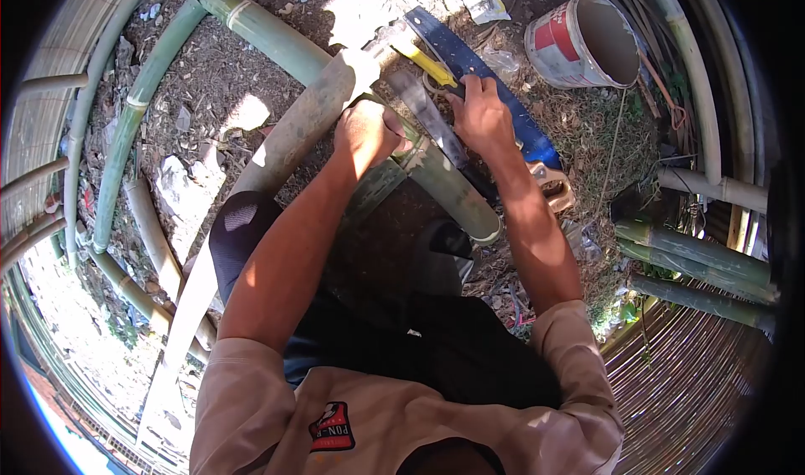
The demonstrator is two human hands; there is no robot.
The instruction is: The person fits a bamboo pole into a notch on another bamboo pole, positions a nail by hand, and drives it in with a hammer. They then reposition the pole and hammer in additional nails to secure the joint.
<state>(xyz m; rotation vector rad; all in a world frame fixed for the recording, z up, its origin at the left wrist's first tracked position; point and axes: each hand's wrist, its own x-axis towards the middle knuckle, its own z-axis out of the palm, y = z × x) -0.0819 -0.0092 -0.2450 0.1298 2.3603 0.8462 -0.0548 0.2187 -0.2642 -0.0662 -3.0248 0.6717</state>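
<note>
My right hand (484,116) is closed around the black grip of a hammer (419,59) with a yellow handle. The hammer's head end lies in bright light near the end of a thick bamboo pole (306,123). My left hand (367,133) is curled into a fist against the green bamboo, beside that pole; what its fingers hold is hidden. A shorter green bamboo length (453,192) extends toward me just right of the fist. Between my hands lies a machete (428,114) with a dark handle. A blue handsaw (495,85) rests beyond my right hand.
A white and red bucket (557,46) stands at upper right. Cut green bamboo poles (700,257) are stacked at right. Another bamboo pole (268,31) runs across the upper left. Wood chips and litter cover the ground (197,81). A slatted bamboo panel (688,383) is at lower right.
</note>
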